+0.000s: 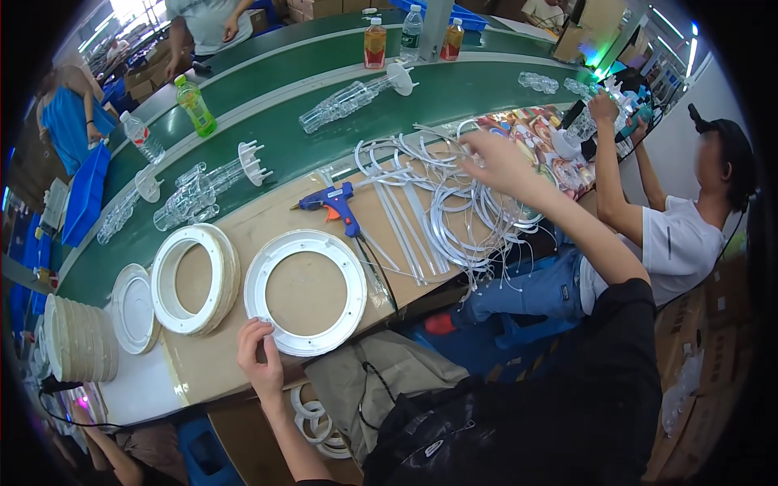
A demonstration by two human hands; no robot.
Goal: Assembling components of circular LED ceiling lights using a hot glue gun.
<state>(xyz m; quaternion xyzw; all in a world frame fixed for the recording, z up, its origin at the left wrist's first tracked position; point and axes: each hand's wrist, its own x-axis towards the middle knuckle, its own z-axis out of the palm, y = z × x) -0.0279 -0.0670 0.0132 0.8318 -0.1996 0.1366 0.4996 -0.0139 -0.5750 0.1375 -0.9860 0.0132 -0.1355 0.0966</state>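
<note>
A flat white plastic ring (350,270) lies on the cardboard-covered table in front of me. My left hand (261,356) is at its near left rim, fingers bent and thumb apart; whether the fingertips touch the rim is hard to tell. My right hand (504,168) reaches over a tangle of white flexible light strips (444,229) with thin wires, its fingers stretched out and spread. Between ring and strips lies a blue glue gun (331,199) with an orange trigger. Several straight clear strips (395,231) lie beside the tangle.
Stacked white rings (227,275), a round white plate (121,312) and another stack (81,340) stand left. Clear plastic pieces with white bases (348,104) lie on the green conveyor (284,150) beyond, near drink bottles (194,105). A co-worker (681,219) sits close at right.
</note>
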